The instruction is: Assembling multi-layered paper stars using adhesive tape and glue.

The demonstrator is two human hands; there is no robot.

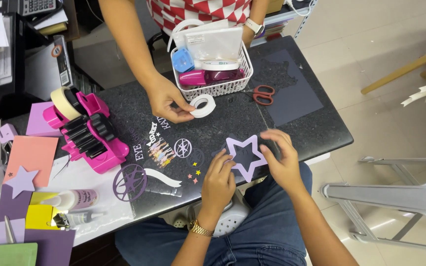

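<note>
I note both hands pinch lilac star frame [245, 156] near desk [321, 125] front edge: left hand [219, 183] at left points, right hand [283, 160] at right. Co-worker's hand [166, 98] beyond star holds tape roll [202, 105]. Judged step: positioning star; next needs steady alignment.

The person wears blue jeans [267, 231], a gold wristwatch [200, 228] on the left wrist, and no sleeves over the forearms.

Single head-worn view, looking steeply down from close above the dark table [292, 123] and the wearer's lap. The far edge lies at the frame's top, where another person's arm [129, 44] enters.
</note>
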